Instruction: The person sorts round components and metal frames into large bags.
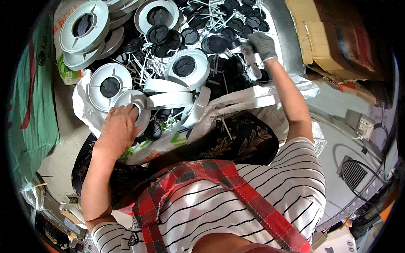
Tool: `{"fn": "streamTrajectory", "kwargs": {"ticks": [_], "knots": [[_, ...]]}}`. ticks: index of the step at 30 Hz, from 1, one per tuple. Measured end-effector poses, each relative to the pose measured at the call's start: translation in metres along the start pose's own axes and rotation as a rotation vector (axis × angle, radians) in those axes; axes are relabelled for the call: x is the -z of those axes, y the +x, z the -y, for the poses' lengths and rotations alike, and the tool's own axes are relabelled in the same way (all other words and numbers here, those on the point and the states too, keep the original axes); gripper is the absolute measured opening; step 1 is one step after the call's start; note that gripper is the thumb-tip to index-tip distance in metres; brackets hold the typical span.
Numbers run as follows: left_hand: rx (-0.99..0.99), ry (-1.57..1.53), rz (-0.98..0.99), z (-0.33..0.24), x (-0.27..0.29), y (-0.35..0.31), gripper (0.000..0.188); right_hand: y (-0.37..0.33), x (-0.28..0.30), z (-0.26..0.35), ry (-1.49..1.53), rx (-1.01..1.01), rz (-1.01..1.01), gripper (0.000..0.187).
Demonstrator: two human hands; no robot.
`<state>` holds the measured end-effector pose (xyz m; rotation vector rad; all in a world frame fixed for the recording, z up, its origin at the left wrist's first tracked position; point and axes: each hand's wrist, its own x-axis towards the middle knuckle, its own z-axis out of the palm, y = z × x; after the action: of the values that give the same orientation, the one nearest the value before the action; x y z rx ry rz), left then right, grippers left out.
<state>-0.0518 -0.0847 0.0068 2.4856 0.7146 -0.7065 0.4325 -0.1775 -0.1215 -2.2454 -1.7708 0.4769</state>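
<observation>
Bare left hand (118, 126), fingers curled gripping one white round plastic reel (134, 105). Grey-gloved right hand (261, 44) pinches a small white plastic piece (248, 49); five more reels beyond fingertips.

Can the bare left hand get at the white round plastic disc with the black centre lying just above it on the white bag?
Probably yes. The left hand rests on a neighbouring white disc, and the white round plastic disc with the black centre lies uncovered just beyond its fingers, with nothing between.
</observation>
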Motion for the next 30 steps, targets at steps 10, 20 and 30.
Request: {"fn": "streamTrajectory", "kwargs": {"ticks": [10,20,30], "knots": [[-0.02,0.01,-0.009,-0.009,0.003,0.001,0.049,0.022,-0.124,-0.089,-0.042,-1.002,0.095,0.105],[-0.066,-0.025,-0.145,-0.013,0.004,-0.009,0.051,0.09,-0.167,-0.039,0.465,-0.256,-0.039,0.058],[-0.075,0.041,-0.069,-0.01,0.01,-0.008,0.054,0.051,-0.167,0.066,0.386,0.079,0.167,0.02]]}}
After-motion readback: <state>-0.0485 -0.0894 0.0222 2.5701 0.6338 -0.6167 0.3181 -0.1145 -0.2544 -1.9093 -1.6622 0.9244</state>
